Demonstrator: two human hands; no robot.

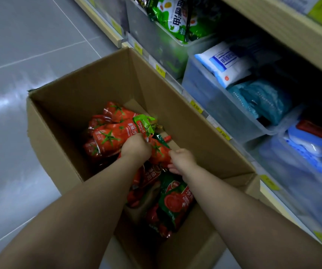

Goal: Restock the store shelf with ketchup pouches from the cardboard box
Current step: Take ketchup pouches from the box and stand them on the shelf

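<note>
An open cardboard box stands on the floor beside the shelf, with several red and green ketchup pouches lying in its bottom. Both of my arms reach down into it. My left hand is shut on a bunch of ketchup pouches, lifted a little above the pile. My right hand grips another red ketchup pouch just to the right of the bunch. More pouches lie under my forearms, some with green fronts.
The store shelf runs along the right with clear plastic bins holding green snack bags, white and blue packets and teal packs. Yellow price tags line the shelf edge. Grey tiled floor lies to the left.
</note>
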